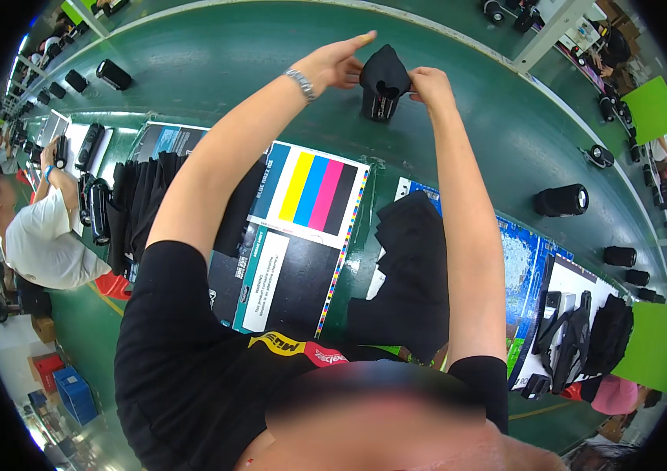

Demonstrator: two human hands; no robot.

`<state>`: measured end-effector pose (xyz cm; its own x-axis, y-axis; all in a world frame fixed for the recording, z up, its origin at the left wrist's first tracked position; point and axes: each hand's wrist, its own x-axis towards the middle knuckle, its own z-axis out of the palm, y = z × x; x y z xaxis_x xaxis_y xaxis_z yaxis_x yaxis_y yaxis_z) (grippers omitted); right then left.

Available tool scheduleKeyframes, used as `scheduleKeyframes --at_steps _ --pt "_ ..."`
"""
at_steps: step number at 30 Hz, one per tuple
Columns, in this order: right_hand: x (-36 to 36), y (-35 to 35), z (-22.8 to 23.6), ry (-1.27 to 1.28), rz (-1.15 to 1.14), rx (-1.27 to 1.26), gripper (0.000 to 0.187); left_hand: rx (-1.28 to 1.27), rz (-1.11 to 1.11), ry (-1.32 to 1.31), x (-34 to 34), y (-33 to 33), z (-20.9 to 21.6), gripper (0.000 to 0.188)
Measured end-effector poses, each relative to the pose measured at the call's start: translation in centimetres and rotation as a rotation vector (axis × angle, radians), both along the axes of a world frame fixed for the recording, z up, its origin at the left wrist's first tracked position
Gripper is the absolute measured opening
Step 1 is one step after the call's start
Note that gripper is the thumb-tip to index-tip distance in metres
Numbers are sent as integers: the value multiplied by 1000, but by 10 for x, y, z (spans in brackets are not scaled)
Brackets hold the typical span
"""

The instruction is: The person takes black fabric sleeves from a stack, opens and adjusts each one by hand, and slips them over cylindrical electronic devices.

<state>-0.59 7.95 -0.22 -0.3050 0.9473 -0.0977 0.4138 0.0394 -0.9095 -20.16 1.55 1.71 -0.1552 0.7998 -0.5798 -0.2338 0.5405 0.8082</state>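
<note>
At the upper centre of the frame, a black fabric pouch [384, 69] hung over the top of a black cylindrical speaker [380, 108], upright on the green table [271, 78]. The left hand [333, 66] was spread beside the pouch, thumb raised; whether its fingertips touched was unclear. The right hand [431, 85] pinched the pouch's right edge. The cloth looked light and limp, best held by its rim; the speaker seemed stiff and heavier, best gripped around its sides.
</note>
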Motion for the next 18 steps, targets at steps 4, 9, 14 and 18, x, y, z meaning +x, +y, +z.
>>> scheduleKeyframes --at_steps 4,9,14,18 --pt "-1 2 -3 12 23 32 20 321 -88 -178 36 13 -16 41" --pt "29 17 -42 -107 26 68 17 473 -108 247 49 16 -65 20" --pt "21 13 -56 -139 32 130 18 472 -54 1223 30 37 -109 41" --pt "37 10 -65 -268 2 230 19 576 8 1354 50 35 -126 39"
